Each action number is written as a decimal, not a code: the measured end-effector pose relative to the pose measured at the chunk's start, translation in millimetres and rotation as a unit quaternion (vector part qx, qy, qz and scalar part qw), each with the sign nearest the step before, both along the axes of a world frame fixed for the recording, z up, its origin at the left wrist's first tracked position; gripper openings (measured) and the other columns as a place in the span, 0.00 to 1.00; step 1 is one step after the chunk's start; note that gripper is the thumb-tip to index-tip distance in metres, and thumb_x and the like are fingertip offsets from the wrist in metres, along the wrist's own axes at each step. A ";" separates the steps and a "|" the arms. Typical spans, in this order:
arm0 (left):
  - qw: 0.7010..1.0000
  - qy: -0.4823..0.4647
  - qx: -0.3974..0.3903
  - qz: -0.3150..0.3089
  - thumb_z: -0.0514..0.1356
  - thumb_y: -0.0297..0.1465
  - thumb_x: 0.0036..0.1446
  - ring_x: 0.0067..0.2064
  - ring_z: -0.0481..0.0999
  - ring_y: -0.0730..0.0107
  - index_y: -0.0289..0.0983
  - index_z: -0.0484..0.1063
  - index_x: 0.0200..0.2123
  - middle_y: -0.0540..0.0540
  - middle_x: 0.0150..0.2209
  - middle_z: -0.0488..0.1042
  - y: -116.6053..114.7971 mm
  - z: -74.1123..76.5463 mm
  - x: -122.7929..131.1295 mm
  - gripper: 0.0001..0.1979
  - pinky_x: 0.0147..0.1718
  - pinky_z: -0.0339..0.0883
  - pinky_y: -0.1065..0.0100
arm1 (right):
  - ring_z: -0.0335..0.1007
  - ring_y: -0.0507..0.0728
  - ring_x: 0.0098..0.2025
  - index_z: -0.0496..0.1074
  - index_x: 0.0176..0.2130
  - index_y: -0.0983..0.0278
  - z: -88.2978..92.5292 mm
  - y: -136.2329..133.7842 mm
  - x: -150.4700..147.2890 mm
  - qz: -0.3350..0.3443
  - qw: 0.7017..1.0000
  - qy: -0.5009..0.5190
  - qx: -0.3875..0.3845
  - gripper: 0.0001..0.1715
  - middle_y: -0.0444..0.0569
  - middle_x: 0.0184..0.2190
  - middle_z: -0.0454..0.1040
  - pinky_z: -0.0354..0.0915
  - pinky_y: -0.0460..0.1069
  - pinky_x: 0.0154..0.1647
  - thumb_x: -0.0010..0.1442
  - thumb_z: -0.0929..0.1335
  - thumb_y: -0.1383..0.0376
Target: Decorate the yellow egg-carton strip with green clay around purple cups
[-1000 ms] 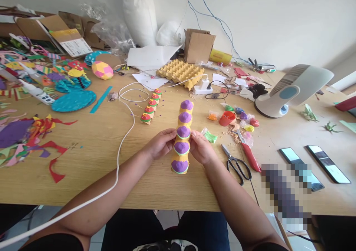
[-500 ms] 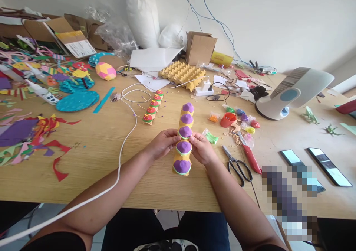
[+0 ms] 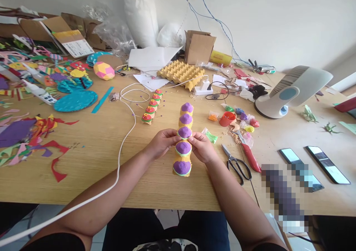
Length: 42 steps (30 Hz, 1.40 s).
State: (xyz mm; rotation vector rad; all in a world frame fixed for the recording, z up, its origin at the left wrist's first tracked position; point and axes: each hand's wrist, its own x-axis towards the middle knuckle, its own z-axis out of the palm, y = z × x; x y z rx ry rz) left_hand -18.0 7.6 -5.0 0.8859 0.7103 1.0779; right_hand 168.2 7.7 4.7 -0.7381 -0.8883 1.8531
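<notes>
A yellow egg-carton strip [image 3: 184, 147] is held lengthwise away from me above the table. Several of its humps are capped in purple clay, some with a pale green edge. My left hand [image 3: 164, 142] pinches its left side near the middle, thumb on top. On the opposite side, my right hand [image 3: 202, 145] grips it the same way. Fingers beneath the strip are hidden. Beyond it to the left lies a second egg-carton strip [image 3: 151, 108] with red and green humps and pins stuck out from its sides.
Right of my hands lie black-handled scissors [image 3: 236, 164], a red-handled knife [image 3: 251, 158], a red cup [image 3: 227, 119] and clay packets [image 3: 211, 136]. A white cable [image 3: 120, 154] crosses my left forearm. Farther back are a yellow egg tray [image 3: 182, 72] and a fan [image 3: 292, 91]. Paper scraps [image 3: 59, 147] cover the left.
The view has shifted very slightly. Both hands keep the same hold on the purple-capped egg-carton strip, which has barely moved.
</notes>
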 end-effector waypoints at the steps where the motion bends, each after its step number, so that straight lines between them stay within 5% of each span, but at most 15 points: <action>1: 1.000 0.001 0.000 0.002 0.73 0.34 0.49 0.35 0.77 0.67 0.35 0.82 0.35 0.46 0.34 0.81 -0.2 0.2 0.3 0.11 0.38 0.68 0.66 | 0.71 0.49 0.29 0.78 0.30 0.63 0.0 0.0 -0.4 -0.004 1.000 -0.002 0.000 0.15 0.42 0.28 0.78 0.68 0.46 0.35 0.46 0.81 0.59; 14: 1.000 0.003 0.015 -0.015 0.74 0.36 0.47 0.35 0.76 0.68 0.36 0.82 0.35 0.45 0.34 0.80 1.7 2.4 -2.1 0.13 0.37 0.68 0.67 | 0.71 0.51 0.31 0.80 0.32 0.62 4.1 -0.1 2.5 -0.005 0.998 -0.047 0.042 0.13 0.43 0.30 0.79 0.68 0.48 0.38 0.49 0.80 0.58; 24: 0.978 0.185 0.097 0.024 0.72 0.40 0.48 0.34 0.76 0.63 0.35 0.83 0.35 0.45 0.31 0.80 4.6 2.7 -10.8 0.15 0.35 0.68 0.66 | 0.69 0.53 0.31 0.80 0.31 0.61 9.4 -1.1 5.2 -0.021 0.982 -0.147 0.117 0.12 0.44 0.29 0.78 0.66 0.50 0.37 0.52 0.78 0.56; 34: 0.992 0.103 0.067 -0.020 0.71 0.40 0.50 0.37 0.78 0.61 0.35 0.83 0.39 0.43 0.35 0.81 6.5 -3.7 -8.5 0.16 0.40 0.71 0.62 | 0.68 0.52 0.30 0.79 0.32 0.61 0.5 1.5 4.2 -0.020 0.992 -0.102 0.074 0.14 0.43 0.28 0.77 0.66 0.49 0.36 0.50 0.79 0.55; 42: 0.988 0.138 0.068 0.018 0.72 0.39 0.49 0.34 0.77 0.63 0.35 0.83 0.36 0.44 0.32 0.81 6.3 -5.2 -8.5 0.14 0.36 0.70 0.65 | 0.68 0.52 0.29 0.80 0.31 0.62 7.2 0.9 6.0 -0.024 0.979 -0.165 0.115 0.13 0.44 0.27 0.77 0.65 0.49 0.35 0.52 0.78 0.55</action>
